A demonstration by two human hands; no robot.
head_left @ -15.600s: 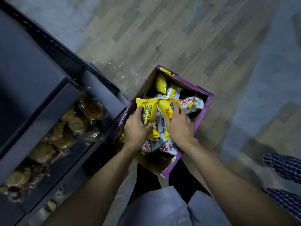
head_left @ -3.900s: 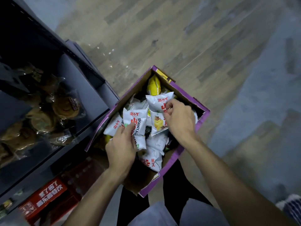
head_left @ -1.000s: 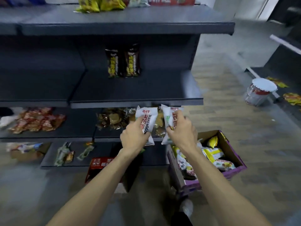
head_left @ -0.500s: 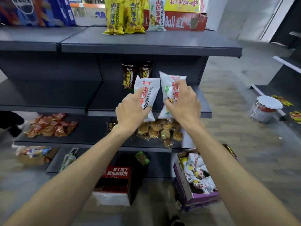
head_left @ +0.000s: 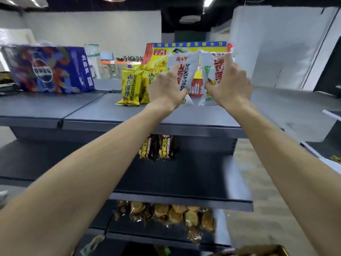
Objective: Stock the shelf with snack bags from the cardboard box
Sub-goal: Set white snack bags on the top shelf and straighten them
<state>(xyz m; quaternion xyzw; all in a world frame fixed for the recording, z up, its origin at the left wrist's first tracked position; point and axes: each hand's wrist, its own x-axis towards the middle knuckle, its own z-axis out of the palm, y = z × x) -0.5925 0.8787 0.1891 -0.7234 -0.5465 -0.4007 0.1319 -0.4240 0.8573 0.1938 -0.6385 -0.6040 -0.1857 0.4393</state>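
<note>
My left hand (head_left: pixel 164 89) grips a white snack bag (head_left: pixel 182 69) with red lettering, held upright over the top shelf (head_left: pixel 103 111). My right hand (head_left: pixel 228 84) grips a second white snack bag (head_left: pixel 209 74) right beside it. Both bags hover just above the shelf surface, to the right of several yellow snack bags (head_left: pixel 130 86) standing there. Only a corner of the cardboard box (head_left: pixel 262 252) shows at the bottom edge.
A blue drinks carton (head_left: pixel 49 69) sits at the top shelf's left. A yellow and red carton (head_left: pixel 188 52) stands behind the held bags. Two dark snack bags (head_left: pixel 158 146) stand on the middle shelf, clear-wrapped pastries (head_left: pixel 166 215) on the one below.
Both hands have lifted the two white bags from in front of the middle shelf up to the top shelf. The view has tilted upward.
</note>
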